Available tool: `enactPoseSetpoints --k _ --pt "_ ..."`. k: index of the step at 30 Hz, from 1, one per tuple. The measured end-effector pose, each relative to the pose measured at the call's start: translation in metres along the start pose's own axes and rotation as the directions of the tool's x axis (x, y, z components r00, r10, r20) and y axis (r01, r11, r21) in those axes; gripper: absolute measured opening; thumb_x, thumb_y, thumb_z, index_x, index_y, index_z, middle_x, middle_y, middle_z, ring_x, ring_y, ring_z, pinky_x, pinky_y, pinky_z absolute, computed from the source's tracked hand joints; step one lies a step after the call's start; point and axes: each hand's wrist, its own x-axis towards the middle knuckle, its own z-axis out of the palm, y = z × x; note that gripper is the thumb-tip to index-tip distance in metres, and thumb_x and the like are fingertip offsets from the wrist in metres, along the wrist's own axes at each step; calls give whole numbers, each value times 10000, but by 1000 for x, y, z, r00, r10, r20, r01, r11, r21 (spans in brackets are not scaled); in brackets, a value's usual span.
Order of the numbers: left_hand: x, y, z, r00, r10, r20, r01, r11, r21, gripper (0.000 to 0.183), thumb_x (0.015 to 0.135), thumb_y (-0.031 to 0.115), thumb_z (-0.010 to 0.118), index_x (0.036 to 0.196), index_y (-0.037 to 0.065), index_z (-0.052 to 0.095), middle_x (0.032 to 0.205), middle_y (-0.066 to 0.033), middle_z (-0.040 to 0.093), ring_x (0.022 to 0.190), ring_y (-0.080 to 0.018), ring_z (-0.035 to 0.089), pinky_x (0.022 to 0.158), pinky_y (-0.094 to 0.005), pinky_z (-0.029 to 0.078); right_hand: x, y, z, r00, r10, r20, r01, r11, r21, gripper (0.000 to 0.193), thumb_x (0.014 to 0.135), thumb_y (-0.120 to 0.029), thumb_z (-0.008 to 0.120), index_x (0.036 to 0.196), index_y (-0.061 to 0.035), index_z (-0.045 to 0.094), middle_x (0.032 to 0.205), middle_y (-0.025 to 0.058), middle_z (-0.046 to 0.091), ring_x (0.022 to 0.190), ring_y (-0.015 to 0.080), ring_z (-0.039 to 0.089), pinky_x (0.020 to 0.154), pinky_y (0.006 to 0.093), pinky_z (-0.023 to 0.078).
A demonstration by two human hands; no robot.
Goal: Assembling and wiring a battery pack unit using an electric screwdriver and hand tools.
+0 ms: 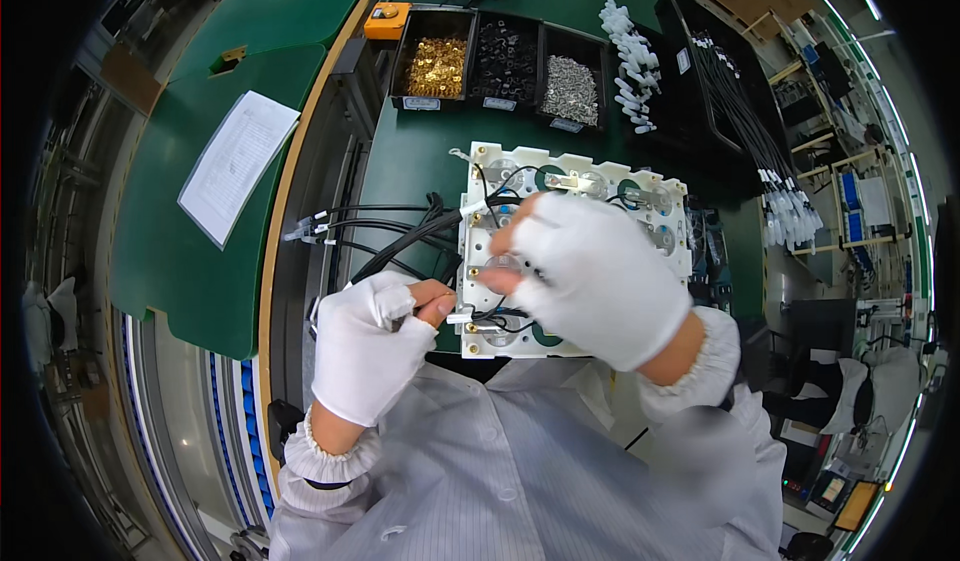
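Observation:
A white plastic frame (477, 236) with round openings and black wires lies on the green bench before me. My left hand (365, 346), in a white glove with bare fingertips, is at its near left corner. Thumb and forefinger are pinched together beside a small white cable tag (459, 318); what is between them is too small to make out. Gloved the same way, my right hand (600, 276) hovers over the frame's middle. Its fingertips are smeared by motion, and it covers part of the frame. A bundle of black cables (410, 236) runs leftward from the frame.
Behind the frame stand black bins of brass-coloured parts (436, 67), black parts (505, 61) and silver screws (571, 89). White-tipped pieces (630, 66) and a black tray of cables (715, 91) are at the right. A paper sheet (238, 166) lies on the left green surface.

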Motion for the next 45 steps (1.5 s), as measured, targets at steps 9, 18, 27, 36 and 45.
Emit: enactPoseSetpoints --k 9,18,27,36,45 --pt "9 10 -7 979 -191 -69 174 965 -196 107 894 80 791 963 -1 794 734 -11 664 580 -48 586 505 -203 433 -2 -13 31 997 21 74 -19 999 -28 124 860 -164 728 827 -64 662 835 80 609 795 278 635 711 393 512" --pt "15 4 -2 980 -197 -19 184 942 -282 139 891 88 801 999 1 793 777 -14 673 580 -43 592 501 -189 447 -3 -20 34 983 182 14 -182 983 12 143 844 -167 747 833 -49 667 807 102 609 779 301 642 698 404 519" --pt "17 3 -1 981 -196 14 191 937 -291 138 897 94 797 1007 10 794 798 -16 672 583 -46 594 498 -184 458 -5 -23 30 964 266 25 -268 960 83 119 865 -151 718 884 -52 655 831 96 601 797 308 622 733 414 506" --pt "19 9 -2 981 -192 -7 187 959 -212 156 892 97 804 1016 3 795 802 -26 687 583 -48 597 501 -186 455 -5 -30 32 990 140 8 -140 990 -6 137 815 -76 665 946 -46 639 897 105 611 828 288 626 756 403 510" --pt "21 1 -2 989 -144 30 146 956 -255 160 894 87 797 1031 4 796 797 -27 685 576 -54 601 497 -189 454 -3 -24 25 972 234 33 -236 969 74 144 881 -174 703 926 -50 644 859 117 624 837 293 638 743 413 521"
